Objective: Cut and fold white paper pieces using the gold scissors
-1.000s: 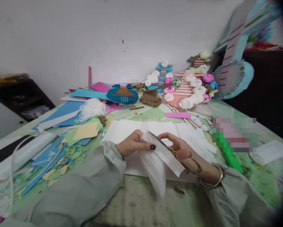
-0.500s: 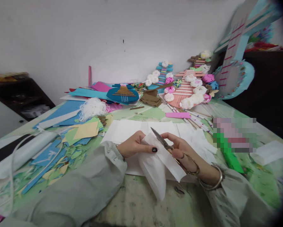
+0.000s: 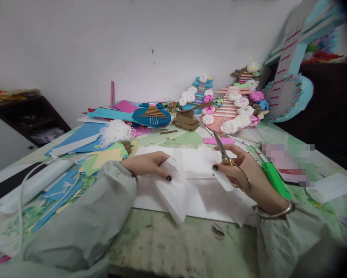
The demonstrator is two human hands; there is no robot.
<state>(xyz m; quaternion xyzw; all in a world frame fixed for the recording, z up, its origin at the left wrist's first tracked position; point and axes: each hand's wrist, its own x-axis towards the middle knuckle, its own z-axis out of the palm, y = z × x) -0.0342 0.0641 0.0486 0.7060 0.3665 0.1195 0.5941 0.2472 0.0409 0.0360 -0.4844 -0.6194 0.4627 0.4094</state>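
My left hand (image 3: 151, 165) pinches a piece of thin white paper (image 3: 173, 197) between thumb and fingers, and the paper hangs down toward the near side. My right hand (image 3: 239, 172) holds scissors (image 3: 222, 148) by their gold handles, blades pointing up and away and looking closed. A small strip of white paper (image 3: 224, 181) hangs under my right thumb. The two hands are apart, above white sheets (image 3: 202, 199) spread on the table. A folded white square (image 3: 198, 160) lies between them.
Left are paper scraps (image 3: 104, 159), a white roll (image 3: 31, 189) and white string (image 3: 117, 133). Behind stand decorated paper instruments (image 3: 229, 110), with a blue flat one (image 3: 151, 116) beside them. A green object (image 3: 276, 181) and another white roll (image 3: 332, 187) are on the right.
My hands have moved apart, left hand leftward and right hand rightward with the scissors. The white paper has separated into a larger piece at my left hand and a small strip at my right.
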